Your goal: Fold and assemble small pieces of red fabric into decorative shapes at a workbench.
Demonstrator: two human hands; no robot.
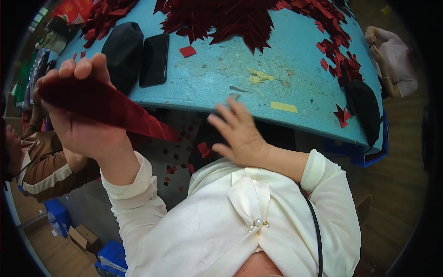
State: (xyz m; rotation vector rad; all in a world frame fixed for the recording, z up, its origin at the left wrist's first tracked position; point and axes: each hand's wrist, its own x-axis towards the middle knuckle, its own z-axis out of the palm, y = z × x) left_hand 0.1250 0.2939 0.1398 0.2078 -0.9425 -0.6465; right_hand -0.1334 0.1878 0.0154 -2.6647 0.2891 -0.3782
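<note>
My left hand [87, 131] is raised at the left, its fingers curled over a long dark red velvet strip [106, 108]. The strip lies across the palm, and its narrower end hangs toward the table edge. In front of my body, my right hand [242, 136] is held just off the near edge of the blue table [198, 85]. Its fingers are spread, with nothing in them. A large heap of dark red velvet pieces [230, 21] lies at the back of the table.
On the table are a black phone [153, 60], a dark cloth bundle [123, 53], a yellow tape strip [283, 107] and a black object [362, 108] at right. Red scraps [171, 169] litter the floor. Co-workers sit at the left [50, 161] and far right [399, 60]. Blue bins [113, 254] stand lower left.
</note>
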